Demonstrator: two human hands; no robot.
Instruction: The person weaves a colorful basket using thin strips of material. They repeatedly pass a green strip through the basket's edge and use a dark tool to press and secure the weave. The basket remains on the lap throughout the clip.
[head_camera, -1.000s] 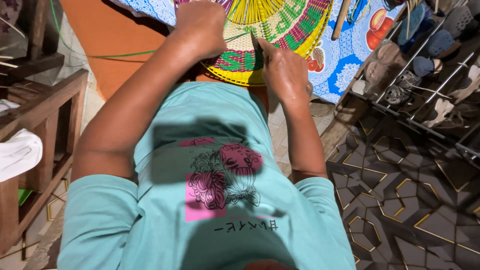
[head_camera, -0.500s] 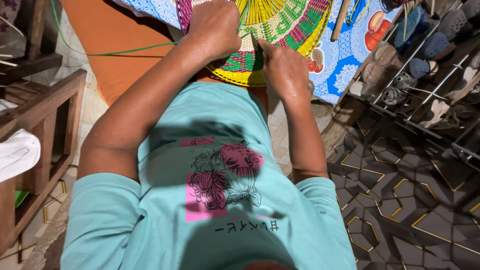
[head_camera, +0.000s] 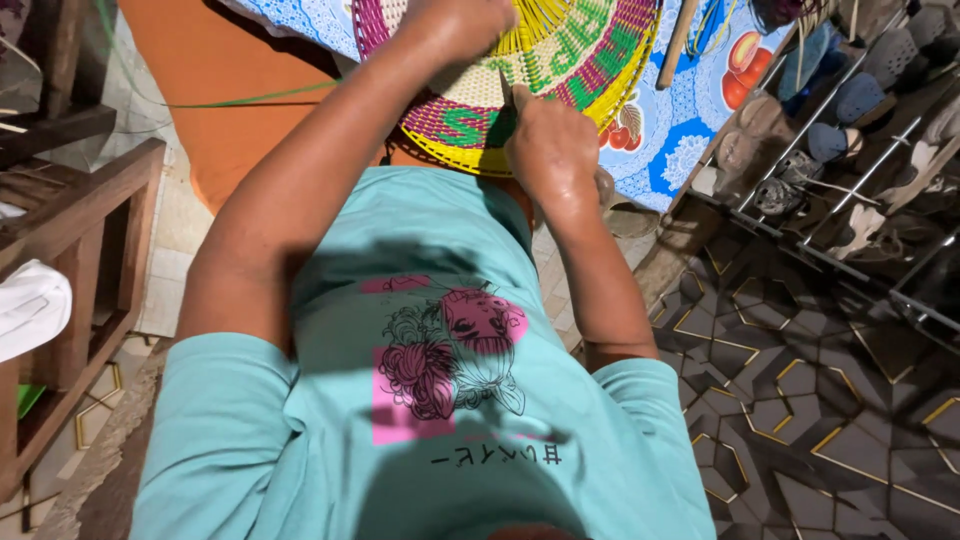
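At the far middle of the scene, a round woven basket piece (head_camera: 540, 75) of yellow, green, pink and cream strands is lying on a blue patterned tablecloth (head_camera: 690, 110), its near yellow rim hanging just over the table edge above the person's teal shirt (head_camera: 420, 400). The left hand (head_camera: 455, 22) is pressing down on the weave near its centre with fingers curled, though whether it is pinching a strand cannot be told, as the fingertips are cut off by the top edge. The right hand (head_camera: 550, 145) is closing in a fist at the near rim, gripping a thin blade-like tool or strand end that is poking up against the green part of the weave. Both forearms are reaching far across the body, leaving little room between them. To the right, a wooden stick (head_camera: 678, 40) is lying on the cloth, and a metal shoe rack (head_camera: 840, 130) holding sandals is standing close beside the table. To the left, a wooden chair frame (head_camera: 80, 260) is crowding the orange floor area (head_camera: 230, 90).
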